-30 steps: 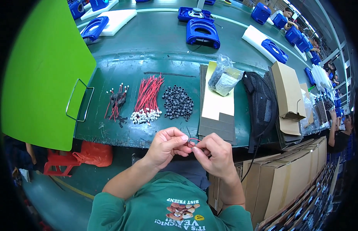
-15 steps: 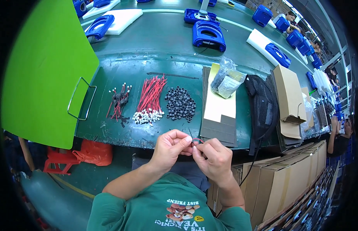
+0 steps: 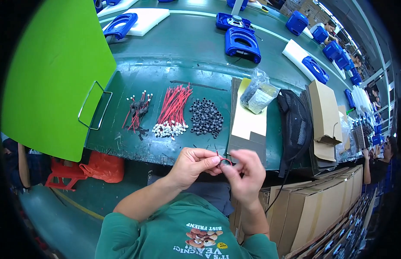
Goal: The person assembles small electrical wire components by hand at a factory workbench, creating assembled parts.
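Just past the bench's near edge, my left hand [image 3: 192, 165] is closed in a pinch on a thin red and black wire [image 3: 227, 159]. The wire loops across to my right hand [image 3: 247, 175], whose thumb and curled fingers close on it; their upper part is smeared by motion. A small dark piece sits at the loop, partly hidden by the fingers. Beyond my hands lie a bundle of red wires [image 3: 173, 105] with white connectors, a pile of short black rings [image 3: 206, 117], and, farther left, a smaller bunch of wires with black wrapped parts [image 3: 138, 111].
A bright green panel [image 3: 53, 77] with a metal handle stands at the left. On the right are grey cardboard sheets [image 3: 252, 144], a clear plastic bag [image 3: 259, 96], a black mesh bag [image 3: 294, 125] and cartons [image 3: 317, 211]. Blue plastic housings [image 3: 243, 44] sit on the belt beyond.
My right hand has turned and lifted slightly, blurring at the fingers. My left hand keeps its pinch on the wire. The whole view has shifted a little.
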`<action>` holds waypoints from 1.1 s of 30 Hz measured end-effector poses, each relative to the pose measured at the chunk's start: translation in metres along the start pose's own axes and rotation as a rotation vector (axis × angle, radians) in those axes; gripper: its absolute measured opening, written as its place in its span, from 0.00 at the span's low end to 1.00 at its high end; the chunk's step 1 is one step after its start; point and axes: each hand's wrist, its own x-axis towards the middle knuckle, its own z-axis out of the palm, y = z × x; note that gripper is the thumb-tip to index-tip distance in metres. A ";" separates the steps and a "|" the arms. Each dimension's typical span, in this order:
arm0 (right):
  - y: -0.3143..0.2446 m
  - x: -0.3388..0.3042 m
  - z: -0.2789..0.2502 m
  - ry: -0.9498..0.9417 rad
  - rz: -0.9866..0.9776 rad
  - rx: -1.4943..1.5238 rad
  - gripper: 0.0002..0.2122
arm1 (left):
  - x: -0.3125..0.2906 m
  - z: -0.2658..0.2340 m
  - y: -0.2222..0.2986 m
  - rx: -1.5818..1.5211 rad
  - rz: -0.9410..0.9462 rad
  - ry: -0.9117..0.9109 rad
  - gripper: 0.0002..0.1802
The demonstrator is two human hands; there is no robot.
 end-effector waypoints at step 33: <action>0.022 0.004 -0.027 0.024 -0.219 0.373 0.01 | 0.024 0.017 0.012 0.759 0.665 0.054 0.10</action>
